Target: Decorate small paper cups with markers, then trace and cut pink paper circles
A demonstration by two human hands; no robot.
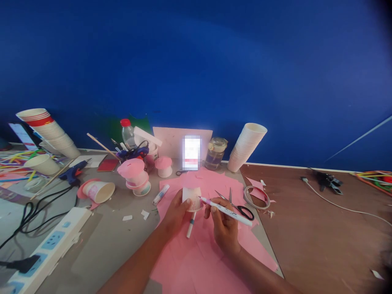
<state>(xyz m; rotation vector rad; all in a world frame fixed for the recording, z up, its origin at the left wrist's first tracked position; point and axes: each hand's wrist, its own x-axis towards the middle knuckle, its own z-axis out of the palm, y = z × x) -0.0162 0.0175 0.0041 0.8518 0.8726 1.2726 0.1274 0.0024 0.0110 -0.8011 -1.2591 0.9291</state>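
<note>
My left hand (177, 210) is closed around a white paper cup (191, 197), held upside down over pink paper (199, 261). Between the fingers of my right hand (223, 224) is a white paint marker (228, 211), its tip touching or very close to the cup's side. Faint pinkish marks show on the cup. Below the cup lies another marker (191, 226), and a capped marker (161, 194) rests left of my left hand. Black-handled scissors (243, 210) lie just right of my right hand, beside a tape roll (256, 197).
Pink-topped cup pieces (134, 177) stand at left, near a tipped decorated cup (98, 192). A power strip (55, 241) and blue glue gun (73, 171) with black cables occupy the far left. Behind are a lit phone (192, 153), a glass jar (216, 154) and a cup stack (247, 147).
</note>
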